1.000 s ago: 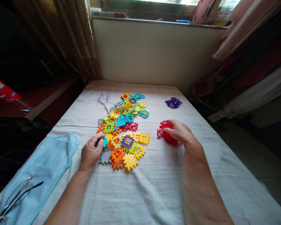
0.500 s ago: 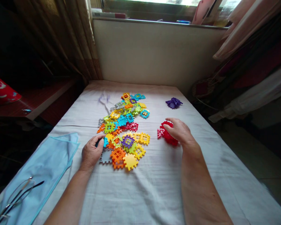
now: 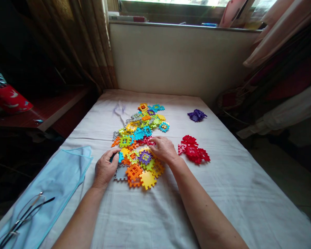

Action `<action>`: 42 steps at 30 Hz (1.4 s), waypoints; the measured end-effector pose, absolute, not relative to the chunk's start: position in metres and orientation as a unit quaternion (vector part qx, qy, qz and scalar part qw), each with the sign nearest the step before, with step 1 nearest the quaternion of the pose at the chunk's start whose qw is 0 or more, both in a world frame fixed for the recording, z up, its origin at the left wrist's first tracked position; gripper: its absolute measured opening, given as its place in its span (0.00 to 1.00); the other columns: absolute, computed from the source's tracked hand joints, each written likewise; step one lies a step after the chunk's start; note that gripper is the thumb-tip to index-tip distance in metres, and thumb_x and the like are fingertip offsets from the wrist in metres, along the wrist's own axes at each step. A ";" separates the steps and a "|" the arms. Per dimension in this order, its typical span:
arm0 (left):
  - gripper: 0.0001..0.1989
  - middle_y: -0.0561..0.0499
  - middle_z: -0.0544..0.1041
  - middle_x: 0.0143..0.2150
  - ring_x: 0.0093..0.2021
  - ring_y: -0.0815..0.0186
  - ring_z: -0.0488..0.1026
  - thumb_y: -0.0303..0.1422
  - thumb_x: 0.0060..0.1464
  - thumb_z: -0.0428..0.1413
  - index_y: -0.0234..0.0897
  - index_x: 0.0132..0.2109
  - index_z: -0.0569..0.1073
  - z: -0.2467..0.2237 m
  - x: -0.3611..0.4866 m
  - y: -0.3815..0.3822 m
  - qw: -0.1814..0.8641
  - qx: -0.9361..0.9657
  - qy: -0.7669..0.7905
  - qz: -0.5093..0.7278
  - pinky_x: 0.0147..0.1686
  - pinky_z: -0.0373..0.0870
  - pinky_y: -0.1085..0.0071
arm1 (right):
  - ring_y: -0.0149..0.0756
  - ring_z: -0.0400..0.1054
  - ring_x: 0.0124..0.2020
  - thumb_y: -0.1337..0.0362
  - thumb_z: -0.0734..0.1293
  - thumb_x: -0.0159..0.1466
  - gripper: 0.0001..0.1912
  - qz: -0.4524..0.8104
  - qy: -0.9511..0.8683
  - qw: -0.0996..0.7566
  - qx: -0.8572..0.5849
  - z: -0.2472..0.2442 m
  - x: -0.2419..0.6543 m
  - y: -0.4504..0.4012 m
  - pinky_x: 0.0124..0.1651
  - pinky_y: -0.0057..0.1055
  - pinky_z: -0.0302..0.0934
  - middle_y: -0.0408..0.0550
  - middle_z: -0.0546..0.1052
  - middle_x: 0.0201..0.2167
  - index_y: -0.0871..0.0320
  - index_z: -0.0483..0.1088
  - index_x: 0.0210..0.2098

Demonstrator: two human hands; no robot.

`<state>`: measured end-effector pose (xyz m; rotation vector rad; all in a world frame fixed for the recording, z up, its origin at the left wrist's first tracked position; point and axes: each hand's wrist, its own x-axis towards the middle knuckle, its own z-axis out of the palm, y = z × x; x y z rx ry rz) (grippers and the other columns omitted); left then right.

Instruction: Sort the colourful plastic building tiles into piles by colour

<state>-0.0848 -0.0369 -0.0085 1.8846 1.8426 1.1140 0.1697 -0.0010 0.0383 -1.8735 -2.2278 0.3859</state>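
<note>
Mixed plastic tiles with notched edges lie in a long pile down the middle of the white-covered table, among them a yellow tile [image 3: 148,180], an orange tile [image 3: 134,171] and a purple tile [image 3: 145,157]. At the pile's left edge, my left hand [image 3: 105,168] is closed on a blue tile [image 3: 121,157]. My right hand [image 3: 163,149] reaches over the pile from the right, its fingertips pinched at a red tile [image 3: 148,140]. Right of that hand is a group of red tiles [image 3: 192,151]. Farther back sits a small purple heap [image 3: 197,115].
On the left of the table [image 3: 134,221] lies a light blue cloth [image 3: 54,183] with eyeglasses [image 3: 28,214] on it. A red patterned container [image 3: 10,98] stands on a dark wooden surface at the left. Curtains, a wall and a window ledge are behind.
My right hand has moved left from the red group to the red tile in the pile, leaving the red group uncovered. My left hand stays at the pile's edge. The view has shifted slightly.
</note>
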 end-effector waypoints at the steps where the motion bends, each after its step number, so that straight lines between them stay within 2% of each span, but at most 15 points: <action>1: 0.17 0.50 0.82 0.43 0.45 0.60 0.78 0.40 0.54 0.49 0.41 0.43 0.78 -0.009 -0.085 -0.037 0.140 0.653 0.637 0.386 0.48 0.74 0.66 | 0.43 0.67 0.54 0.57 0.62 0.65 0.17 0.127 -0.760 0.096 -0.630 0.038 0.165 0.001 0.56 0.37 0.60 0.50 0.75 0.54 0.50 0.74 0.51; 8: 0.17 0.50 0.82 0.43 0.45 0.60 0.79 0.39 0.54 0.49 0.41 0.43 0.79 -0.009 -0.085 -0.037 0.137 0.654 0.635 0.386 0.48 0.74 0.66 | 0.47 0.66 0.53 0.53 0.64 0.63 0.22 0.096 -0.770 0.046 -0.630 0.044 0.149 0.016 0.53 0.40 0.61 0.54 0.74 0.52 0.48 0.71 0.56; 12: 0.16 0.50 0.82 0.43 0.44 0.60 0.79 0.39 0.54 0.49 0.40 0.42 0.79 -0.009 -0.084 -0.037 0.135 0.657 0.633 0.388 0.49 0.74 0.66 | 0.46 0.66 0.53 0.55 0.64 0.64 0.22 0.074 -0.772 0.057 -0.629 0.044 0.142 0.020 0.53 0.40 0.60 0.54 0.74 0.50 0.49 0.69 0.57; 16: 0.16 0.50 0.82 0.43 0.45 0.61 0.79 0.38 0.54 0.49 0.41 0.42 0.78 -0.009 -0.085 -0.037 0.134 0.658 0.632 0.387 0.49 0.74 0.67 | 0.44 0.66 0.53 0.56 0.63 0.65 0.20 0.075 -0.785 0.054 -0.613 0.044 0.138 0.024 0.52 0.40 0.60 0.51 0.72 0.53 0.45 0.69 0.56; 21: 0.15 0.51 0.82 0.44 0.46 0.61 0.78 0.38 0.54 0.49 0.42 0.42 0.78 -0.008 -0.084 -0.038 0.132 0.658 0.632 0.388 0.50 0.73 0.67 | 0.42 0.66 0.52 0.59 0.64 0.64 0.18 0.071 -0.781 0.088 -0.614 0.042 0.139 0.025 0.54 0.38 0.60 0.51 0.73 0.52 0.50 0.71 0.53; 23: 0.15 0.51 0.82 0.44 0.46 0.61 0.78 0.38 0.54 0.49 0.42 0.42 0.78 -0.008 -0.084 -0.038 0.133 0.658 0.630 0.391 0.50 0.73 0.67 | 0.42 0.66 0.53 0.59 0.63 0.65 0.16 0.070 -0.789 0.096 -0.603 0.038 0.139 0.025 0.55 0.37 0.59 0.50 0.72 0.55 0.49 0.74 0.51; 27: 0.16 0.50 0.82 0.44 0.47 0.61 0.78 0.38 0.54 0.49 0.41 0.42 0.79 -0.008 -0.084 -0.037 0.134 0.659 0.625 0.396 0.51 0.73 0.66 | 0.46 0.62 0.59 0.56 0.64 0.65 0.16 0.066 -0.801 0.071 -0.590 0.032 0.138 0.027 0.55 0.42 0.59 0.50 0.68 0.60 0.43 0.75 0.51; 30: 0.16 0.50 0.82 0.44 0.47 0.61 0.78 0.38 0.54 0.49 0.41 0.42 0.78 -0.009 -0.084 -0.037 0.136 0.661 0.623 0.397 0.52 0.72 0.66 | 0.47 0.63 0.59 0.57 0.64 0.65 0.14 0.058 -0.802 0.070 -0.590 0.030 0.139 0.027 0.56 0.43 0.60 0.52 0.68 0.61 0.46 0.77 0.48; 34: 0.15 0.50 0.82 0.44 0.47 0.60 0.78 0.38 0.54 0.49 0.41 0.42 0.78 -0.010 -0.084 -0.037 0.136 0.659 0.625 0.395 0.52 0.72 0.65 | 0.45 0.64 0.58 0.60 0.65 0.65 0.12 0.061 -0.799 0.125 -0.585 0.029 0.148 0.023 0.58 0.42 0.60 0.52 0.69 0.60 0.51 0.78 0.44; 39: 0.16 0.50 0.82 0.44 0.47 0.61 0.78 0.38 0.55 0.49 0.41 0.43 0.78 -0.010 -0.085 -0.037 0.132 0.660 0.628 0.390 0.52 0.73 0.65 | 0.42 0.67 0.56 0.62 0.66 0.63 0.09 0.083 -0.782 0.254 -0.563 0.025 0.173 0.012 0.59 0.40 0.60 0.54 0.75 0.54 0.54 0.79 0.39; 42: 0.16 0.50 0.82 0.44 0.46 0.60 0.78 0.39 0.54 0.48 0.41 0.43 0.78 -0.010 -0.086 -0.037 0.134 0.659 0.629 0.391 0.51 0.73 0.65 | 0.38 0.71 0.49 0.61 0.65 0.63 0.09 0.113 -0.751 0.318 -0.568 0.033 0.194 0.006 0.53 0.36 0.64 0.51 0.78 0.48 0.54 0.78 0.37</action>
